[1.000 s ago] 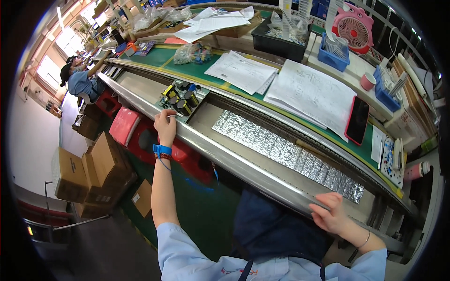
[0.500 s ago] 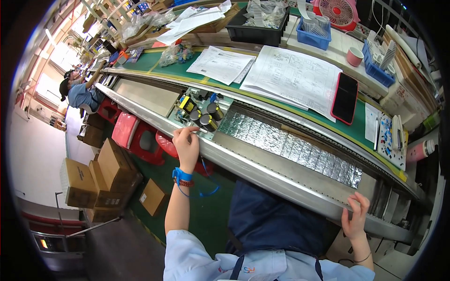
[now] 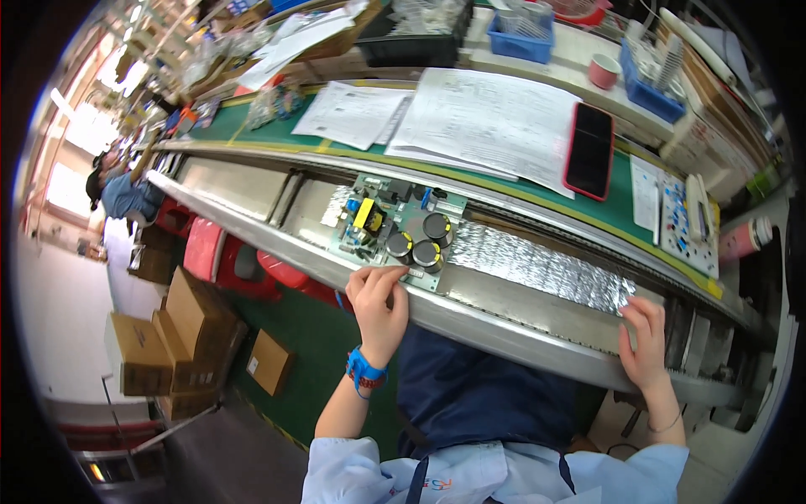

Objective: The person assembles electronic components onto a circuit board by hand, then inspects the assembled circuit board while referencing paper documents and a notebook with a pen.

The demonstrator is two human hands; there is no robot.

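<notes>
A green circuit board (image 3: 420, 220) with black round capacitors and a yellow transformer sits across the metal conveyor track. My left hand (image 3: 378, 309) is closed at its near edge, thumb and fingertips pinched against the board's corner beside the capacitors. To the right of the board, a crinkled silver foil sheet (image 3: 537, 267) lies in the track, and a bit of foil also shows at the board's left. My right hand (image 3: 645, 340) is at the foil's right end, fingers curved and apart; whether the fingertips touch the foil is hard to tell. A blue wrist strap (image 3: 365, 367) circles my left wrist.
Metal rails (image 3: 504, 328) border the track. Beyond lie printed sheets (image 3: 495, 126), a red-cased phone (image 3: 590, 151) and a white tray of small blue parts (image 3: 684, 223). Blue bins (image 3: 520, 38) stand farther back. Red stools (image 3: 214, 256) and cartons (image 3: 143, 353) are at left, with another person (image 3: 126, 193) farther off.
The circuit board has slid right along the track with my left hand, over part of the foil. My right hand has moved up to the foil's right end. The whole view has shifted slightly.
</notes>
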